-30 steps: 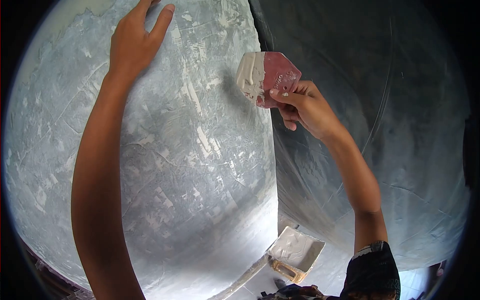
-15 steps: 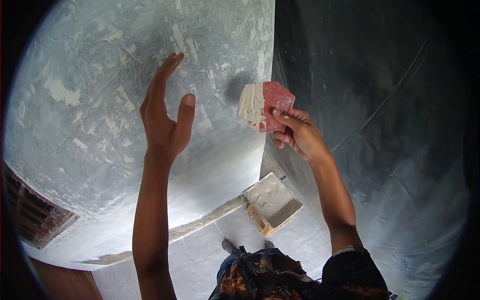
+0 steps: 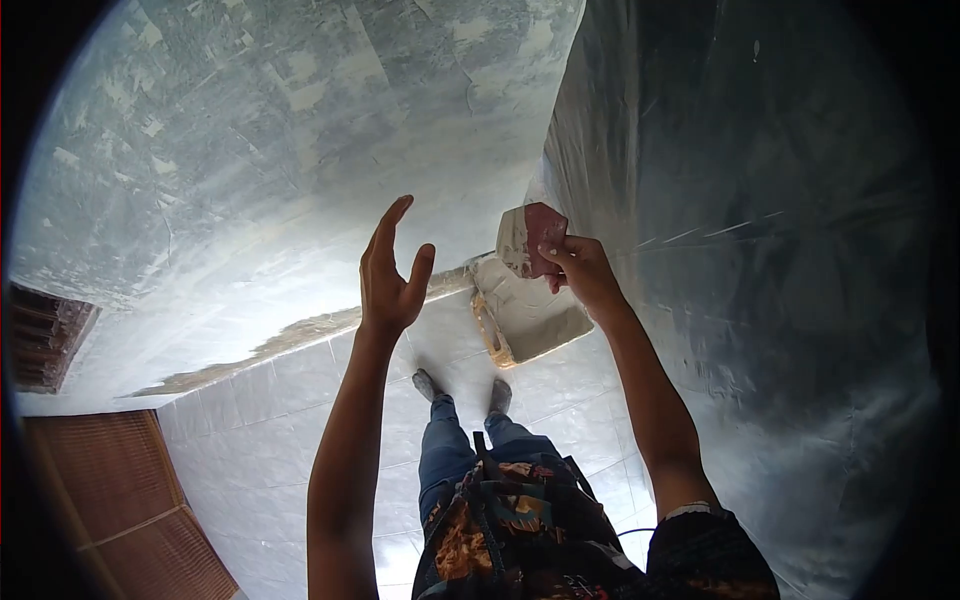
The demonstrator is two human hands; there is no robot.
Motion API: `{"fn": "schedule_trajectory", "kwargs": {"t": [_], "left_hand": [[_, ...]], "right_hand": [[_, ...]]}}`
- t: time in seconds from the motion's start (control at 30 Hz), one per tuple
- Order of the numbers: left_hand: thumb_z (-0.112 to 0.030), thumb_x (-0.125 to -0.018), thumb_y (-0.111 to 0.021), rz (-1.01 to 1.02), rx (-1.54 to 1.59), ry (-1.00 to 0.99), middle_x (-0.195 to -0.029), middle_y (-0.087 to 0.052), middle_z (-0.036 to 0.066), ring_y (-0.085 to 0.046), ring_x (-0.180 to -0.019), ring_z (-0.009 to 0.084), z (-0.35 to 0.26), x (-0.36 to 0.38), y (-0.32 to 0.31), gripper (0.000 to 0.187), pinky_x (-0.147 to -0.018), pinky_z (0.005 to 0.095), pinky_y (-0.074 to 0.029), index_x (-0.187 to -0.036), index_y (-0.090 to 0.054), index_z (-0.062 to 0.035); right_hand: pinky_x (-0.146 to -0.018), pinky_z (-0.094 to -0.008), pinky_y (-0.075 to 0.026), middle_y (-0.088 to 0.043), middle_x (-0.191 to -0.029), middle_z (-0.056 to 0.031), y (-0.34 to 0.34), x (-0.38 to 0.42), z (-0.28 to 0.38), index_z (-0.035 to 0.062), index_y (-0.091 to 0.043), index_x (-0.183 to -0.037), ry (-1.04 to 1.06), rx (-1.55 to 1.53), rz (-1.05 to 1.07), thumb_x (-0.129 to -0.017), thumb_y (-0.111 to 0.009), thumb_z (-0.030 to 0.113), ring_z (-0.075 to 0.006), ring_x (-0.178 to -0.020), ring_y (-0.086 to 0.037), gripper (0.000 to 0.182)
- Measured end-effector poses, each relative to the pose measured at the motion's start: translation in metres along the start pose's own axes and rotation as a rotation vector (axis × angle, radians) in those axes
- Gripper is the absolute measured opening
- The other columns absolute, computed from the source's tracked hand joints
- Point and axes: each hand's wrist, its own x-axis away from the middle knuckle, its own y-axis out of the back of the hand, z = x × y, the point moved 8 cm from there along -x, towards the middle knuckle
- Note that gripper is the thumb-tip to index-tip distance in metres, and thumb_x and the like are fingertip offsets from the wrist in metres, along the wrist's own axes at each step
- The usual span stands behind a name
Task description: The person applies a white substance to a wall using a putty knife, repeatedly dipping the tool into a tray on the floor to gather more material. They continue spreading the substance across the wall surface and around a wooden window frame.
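Observation:
My right hand (image 3: 582, 273) is closed around a red putty scraper (image 3: 546, 228), thumb on its face. Pale putty coats the scraper's left half. Below it, overlapping it in this view, is a rectangular container (image 3: 545, 318) with whitish putty inside and a stained yellowish side. My left hand (image 3: 390, 285) is raised with the fingers stretched out and the thumb apart, holding nothing. Behind that hand rises a grey wall (image 3: 300, 130) with patchy white smears of putty.
A dark wall or sheet (image 3: 760, 260) stands on the right. Along the foot of the grey wall runs a rough brownish strip (image 3: 300, 338). A brown slatted panel (image 3: 120, 490) is at lower left, a wooden vent (image 3: 48, 340) above it. My feet (image 3: 500, 395) stand on pale floor tiles (image 3: 270, 450).
My view has tilted down, showing more floor and my legs. The scraper in my right hand has come lower, over the container. My left hand has shifted right and down in view, still open.

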Motion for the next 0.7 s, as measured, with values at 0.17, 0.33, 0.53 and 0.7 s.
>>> {"fn": "schedule_trajectory", "kwargs": {"t": [0.17,0.33,0.53,0.7], "left_hand": [[-0.030,-0.093,-0.063,0.111,-0.021,0.184,-0.138,-0.056,0.026,-0.051,-0.132,0.0432,0.062,0.053,-0.045,0.060,-0.110,0.0510,-0.040,-0.141,-0.047,0.0015],[-0.030,-0.092,-0.064,0.193,-0.028,0.342,-0.137,-0.057,0.026,-0.053,-0.130,0.0431,0.109,0.103,-0.074,0.059,-0.109,0.0505,-0.041,-0.140,-0.048,0.0007],[-0.030,-0.092,-0.064,0.259,-0.019,0.457,-0.136,-0.058,0.027,-0.053,-0.130,0.0430,0.139,0.147,-0.074,0.059,-0.109,0.0492,-0.041,-0.139,-0.049,0.0012],[-0.026,-0.093,-0.061,0.346,-0.029,0.534,-0.137,-0.057,0.026,-0.051,-0.133,0.0407,0.163,0.179,-0.070,0.057,-0.110,0.0485,-0.039,-0.141,-0.047,0.0024]], "right_hand": [[-0.059,-0.0322,-0.062,-0.067,-0.070,-0.0114,-0.002,-0.017,-0.116,-0.0070,-0.068,-0.082,-0.147,0.029,-0.075,-0.091,-0.065,0.013,-0.0177,-0.061,-0.069,0.022],[-0.060,-0.0376,-0.062,-0.069,-0.070,-0.0163,-0.009,-0.025,-0.229,-0.0075,-0.066,-0.078,-0.240,0.214,-0.127,-0.086,-0.065,0.011,-0.0256,-0.062,-0.071,0.021],[-0.073,-0.0517,-0.055,-0.068,-0.081,-0.0241,-0.030,-0.049,-0.311,-0.0005,-0.067,-0.082,-0.123,1.021,-0.248,-0.086,-0.061,0.021,-0.0432,-0.076,-0.068,0.023],[-0.077,-0.0452,-0.060,-0.071,-0.093,-0.0168,-0.061,-0.076,-0.374,0.0044,-0.071,-0.087,-0.304,1.248,-0.172,-0.092,-0.061,0.018,-0.0335,-0.090,-0.073,0.017]]}}
